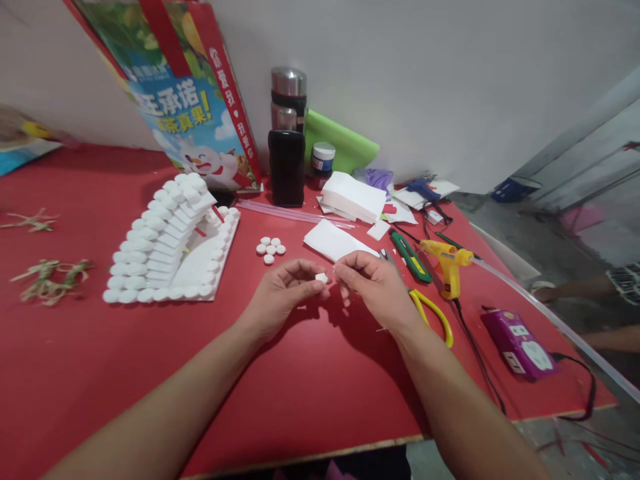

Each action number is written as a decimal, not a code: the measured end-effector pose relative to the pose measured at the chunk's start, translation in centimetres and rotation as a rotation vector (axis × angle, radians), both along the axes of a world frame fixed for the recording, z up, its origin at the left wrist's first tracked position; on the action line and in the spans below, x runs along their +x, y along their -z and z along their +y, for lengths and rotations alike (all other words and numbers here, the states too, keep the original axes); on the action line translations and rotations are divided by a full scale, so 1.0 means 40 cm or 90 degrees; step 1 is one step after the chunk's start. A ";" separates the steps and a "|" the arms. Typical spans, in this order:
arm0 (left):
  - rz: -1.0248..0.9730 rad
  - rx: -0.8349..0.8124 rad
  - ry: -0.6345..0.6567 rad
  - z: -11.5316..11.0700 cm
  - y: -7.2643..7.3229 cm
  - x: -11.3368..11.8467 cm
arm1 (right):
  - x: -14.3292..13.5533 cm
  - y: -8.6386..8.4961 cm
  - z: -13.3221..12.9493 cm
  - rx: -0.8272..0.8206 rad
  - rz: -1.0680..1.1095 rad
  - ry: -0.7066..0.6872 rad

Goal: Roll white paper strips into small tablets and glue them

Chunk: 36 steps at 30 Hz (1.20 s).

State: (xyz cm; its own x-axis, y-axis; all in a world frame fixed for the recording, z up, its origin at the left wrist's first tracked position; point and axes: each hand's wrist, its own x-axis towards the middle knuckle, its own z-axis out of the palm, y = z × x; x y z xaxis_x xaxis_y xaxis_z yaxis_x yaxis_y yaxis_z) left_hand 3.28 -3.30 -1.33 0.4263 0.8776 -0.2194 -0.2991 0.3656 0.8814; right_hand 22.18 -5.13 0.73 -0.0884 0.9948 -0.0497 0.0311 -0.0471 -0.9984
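Between the thumb and fingers of my left hand [283,293] is a small white piece [321,278]. My right hand [377,290] is pinched closed just to the right of it, its fingertips a short gap away; whatever it may hold is too small to make out. Beyond my left hand, several round white discs [270,250] lie grouped like a flower on the red table [280,400]. Farther left stands a white model staircase [167,247] edged with rounded white pieces on a flat base. Folded white paper [337,241] lies just past my hands.
Right of my hands are yellow-handled scissors [443,323], a green utility knife [410,255], a yellow glue gun [447,263] with a long glue stick, and a purple power socket [517,343]. A phone [287,168], flask [289,87] and printed bag [195,107] stand behind. Straw figures [53,277] lie left.
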 end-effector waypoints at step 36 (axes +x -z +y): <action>0.270 0.550 -0.097 -0.020 -0.017 -0.008 | -0.042 0.020 0.000 -0.149 0.174 -0.094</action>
State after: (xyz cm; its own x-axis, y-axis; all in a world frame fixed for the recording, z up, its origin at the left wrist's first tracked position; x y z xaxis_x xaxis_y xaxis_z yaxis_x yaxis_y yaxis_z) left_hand 2.95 -4.12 -0.66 0.3282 0.8477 0.4168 0.1146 -0.4738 0.8732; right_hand 20.49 -5.14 -0.08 -0.2708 0.9352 -0.2281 -0.2109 -0.2888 -0.9339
